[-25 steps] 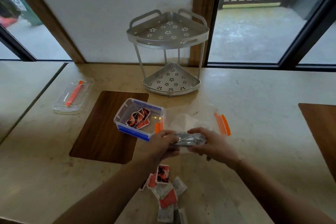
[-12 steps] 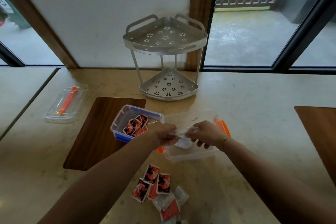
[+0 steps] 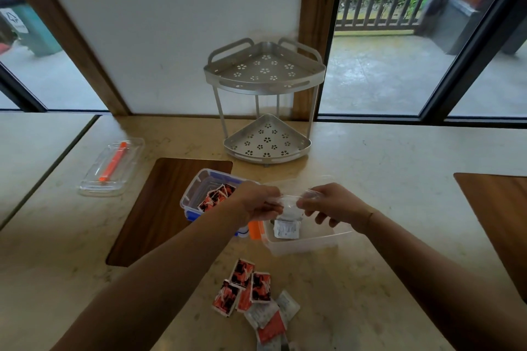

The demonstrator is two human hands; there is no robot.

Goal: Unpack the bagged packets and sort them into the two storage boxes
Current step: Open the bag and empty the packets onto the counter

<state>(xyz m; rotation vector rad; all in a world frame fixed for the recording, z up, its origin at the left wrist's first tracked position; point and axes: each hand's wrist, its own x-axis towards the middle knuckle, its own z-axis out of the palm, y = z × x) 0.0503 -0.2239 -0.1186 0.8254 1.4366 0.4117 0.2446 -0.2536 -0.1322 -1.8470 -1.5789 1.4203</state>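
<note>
My left hand (image 3: 258, 202) and my right hand (image 3: 332, 204) both pinch a small clear plastic bag (image 3: 289, 204) held over the clear storage box with orange clips (image 3: 302, 242). A white packet (image 3: 286, 229) lies in that box under the bag. Left of it sits the blue-rimmed storage box (image 3: 196, 194), holding several red-and-black packets (image 3: 215, 196). A loose pile of red-and-black and white packets (image 3: 253, 293) lies on the table near me.
A two-tier metal corner rack (image 3: 265, 100) stands at the back by the wall. A clear lid with an orange clip (image 3: 112, 167) lies at the left. Dark wooden mats sit under the blue box (image 3: 159, 208) and at the right edge (image 3: 496, 216).
Both hands lifted the bag from near the table's front up over the clear box. A white packet now lies in the box. The camera view tilted down.
</note>
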